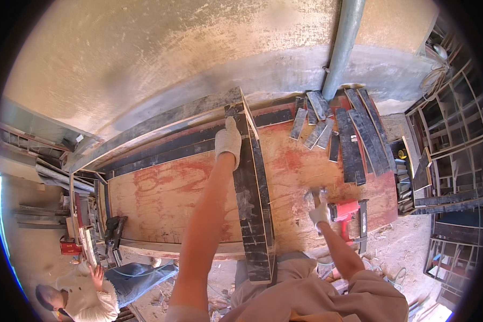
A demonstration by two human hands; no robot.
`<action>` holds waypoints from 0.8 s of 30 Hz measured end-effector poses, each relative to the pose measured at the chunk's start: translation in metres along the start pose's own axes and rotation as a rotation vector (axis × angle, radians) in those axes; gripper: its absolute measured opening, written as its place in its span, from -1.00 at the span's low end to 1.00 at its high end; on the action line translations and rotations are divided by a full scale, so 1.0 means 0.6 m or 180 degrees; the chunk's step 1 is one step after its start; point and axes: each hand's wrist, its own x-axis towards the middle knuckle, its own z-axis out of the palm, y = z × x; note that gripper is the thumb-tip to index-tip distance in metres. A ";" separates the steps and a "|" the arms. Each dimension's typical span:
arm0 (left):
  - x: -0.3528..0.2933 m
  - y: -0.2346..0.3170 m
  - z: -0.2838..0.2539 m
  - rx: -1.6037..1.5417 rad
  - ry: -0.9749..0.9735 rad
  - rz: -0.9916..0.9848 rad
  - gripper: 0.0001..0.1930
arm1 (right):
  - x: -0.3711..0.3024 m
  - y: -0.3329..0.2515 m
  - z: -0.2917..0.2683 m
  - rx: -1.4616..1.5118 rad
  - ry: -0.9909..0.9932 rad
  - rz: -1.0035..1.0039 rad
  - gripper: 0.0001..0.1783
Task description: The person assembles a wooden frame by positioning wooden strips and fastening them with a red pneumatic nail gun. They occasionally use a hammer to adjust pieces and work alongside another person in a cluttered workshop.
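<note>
A long dark-faced wooden board [248, 209] runs from the far side of the workbench toward my body, joined or butted to another strip at its far end. My left hand [229, 142], in a pale work glove, is closed on this board near that far end, with the fingers partly hidden. My right hand [320, 214], also gloved, grips what looks like a hammer [317, 194], its head blurred, over the plywood bench top [290, 182]. Close to the right of that hand, a red nail gun [344, 210] with a black magazine rests at the bench edge.
Several short dark wood offcuts [316, 131] and longer dark planks [367, 142] lie at the bench's back right, by a grey pipe [344, 45]. A framed length of boards [161, 126] stretches left. At lower left, another person [83, 292] handles a wooden strip.
</note>
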 end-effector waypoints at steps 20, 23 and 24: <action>-0.046 0.022 -0.025 0.0183 -0.0086 -0.0086 -0.26 | 0.059 -0.831 -0.432 -0.0638 -0.0676 -0.3096 -0.39; -0.046 0.025 -0.028 0.0004 -0.0075 -0.0328 -0.23 | 0.032 -0.815 -0.421 0.0372 0.0410 -0.3438 -0.40; -0.047 0.044 -0.019 -0.0064 -0.0123 -0.0299 -0.22 | 0.068 -0.779 -0.405 -0.0021 0.0454 -0.3469 -0.40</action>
